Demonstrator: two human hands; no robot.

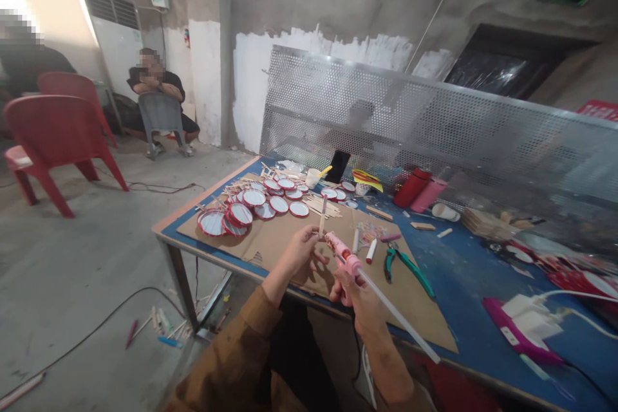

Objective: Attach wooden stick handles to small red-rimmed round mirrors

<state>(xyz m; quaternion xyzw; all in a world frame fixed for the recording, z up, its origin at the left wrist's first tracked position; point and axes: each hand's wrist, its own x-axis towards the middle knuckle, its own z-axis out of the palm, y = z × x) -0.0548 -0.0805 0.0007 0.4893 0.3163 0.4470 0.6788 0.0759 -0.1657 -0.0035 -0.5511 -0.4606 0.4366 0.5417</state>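
Between the fingers of my left hand (304, 250) a flat wooden stick (323, 214) stands nearly upright. My right hand (356, 296) is wrapped round the handle of a pink hot glue gun (344, 253), its nozzle close to the lower end of the stick; I cannot tell whether they touch. A long translucent glue stick (400, 315) sticks out of the back of the gun. Below both hands lies a brown cardboard sheet (275, 246). To the right rest green-handled pliers (410, 270) and a white marker (371, 251). Round red-rimmed discs (253, 198) are piled at the left.
A blue table (463, 290) carries loose wooden sticks (324, 206), a red bottle (412, 188) and a purple power strip (521, 331) with white plugs. Behind stands a perforated metal panel (386, 116). Red chairs (62, 135) and a seated person (159, 84) are at the left.
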